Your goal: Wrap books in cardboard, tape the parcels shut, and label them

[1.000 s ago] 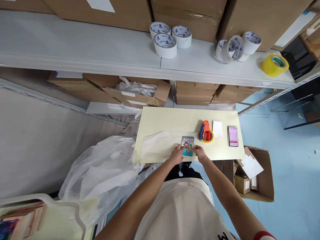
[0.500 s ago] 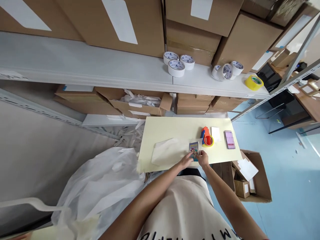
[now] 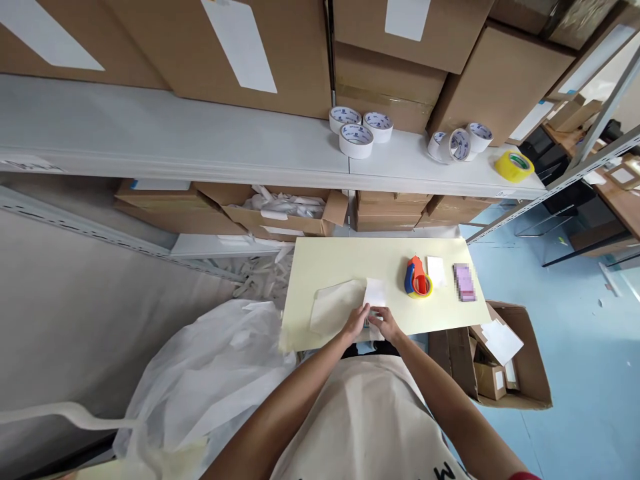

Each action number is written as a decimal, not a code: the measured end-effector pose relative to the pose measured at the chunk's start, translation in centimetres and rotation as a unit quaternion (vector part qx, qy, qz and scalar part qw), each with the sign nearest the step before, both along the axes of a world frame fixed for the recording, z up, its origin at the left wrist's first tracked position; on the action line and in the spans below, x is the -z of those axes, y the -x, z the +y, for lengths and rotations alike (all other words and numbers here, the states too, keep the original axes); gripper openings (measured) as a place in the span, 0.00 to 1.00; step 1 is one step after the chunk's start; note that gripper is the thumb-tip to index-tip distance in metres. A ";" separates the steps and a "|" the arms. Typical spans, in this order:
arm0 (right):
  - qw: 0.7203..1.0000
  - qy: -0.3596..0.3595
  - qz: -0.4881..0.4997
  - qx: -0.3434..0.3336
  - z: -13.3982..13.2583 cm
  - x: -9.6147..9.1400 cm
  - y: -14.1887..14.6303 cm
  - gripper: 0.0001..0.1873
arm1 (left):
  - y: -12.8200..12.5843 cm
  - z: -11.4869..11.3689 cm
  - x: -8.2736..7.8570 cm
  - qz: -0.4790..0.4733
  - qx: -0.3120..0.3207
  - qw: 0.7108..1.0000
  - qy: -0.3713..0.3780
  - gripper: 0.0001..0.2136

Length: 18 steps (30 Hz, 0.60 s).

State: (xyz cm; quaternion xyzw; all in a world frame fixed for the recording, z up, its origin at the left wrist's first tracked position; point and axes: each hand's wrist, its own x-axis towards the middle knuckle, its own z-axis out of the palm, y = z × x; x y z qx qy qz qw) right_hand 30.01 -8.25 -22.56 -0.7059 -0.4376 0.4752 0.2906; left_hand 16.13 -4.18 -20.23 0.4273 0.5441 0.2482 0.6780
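Observation:
At the front edge of the cream table [image 3: 345, 257], my left hand [image 3: 355, 323] is closed on a small booklet. Only a dark sliver of the booklet [image 3: 367, 322] shows between my hands. White paper [image 3: 375, 292] lies over and beyond it. From the other side, my right hand [image 3: 386, 324] has its fingers bent in and pinches the paper's near part. My fingertips almost meet, and the exact grip is partly hidden. Left of them lies a flat white sheet [image 3: 336, 308]. A red and blue tape dispenser [image 3: 418, 277] with yellow tape stands to the right.
A white card stack [image 3: 436, 271] and a blurred purple item [image 3: 465, 282] lie on the table's right. An open carton [image 3: 533, 373] stands below that end. White plastic sheeting [image 3: 210, 373] heaps at left. Tape rolls [image 3: 356, 141] sit on the grey shelf [image 3: 250, 143].
Both hands have moved left along the table with the booklet, away from the tape dispenser. Its colourful cover, visible before, is now almost wholly hidden by white paper and my hands.

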 end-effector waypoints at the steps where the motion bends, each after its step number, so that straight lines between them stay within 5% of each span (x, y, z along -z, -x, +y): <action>1: 1.000 0.007 -0.001 -0.008 0.2 0.3 0.2 0.20 | 0.5 0.3 0.3 0.013 0.004 1.000 0.001 0.23; 6: 0.999 0.031 -0.010 -0.031 0.8 1.5 0.8 0.22 | 1.8 0.5 1.4 0.102 0.008 0.994 -0.022 0.24; 12: 1.000 0.008 -0.013 -0.011 0.1 1.8 0.4 0.24 | 0.2 -0.5 2.7 0.200 0.063 0.974 -0.087 0.26; 18: 0.991 0.042 0.023 0.127 -0.9 2.4 -0.9 0.33 | 0.1 0.2 3.8 0.188 0.041 0.981 -0.022 0.23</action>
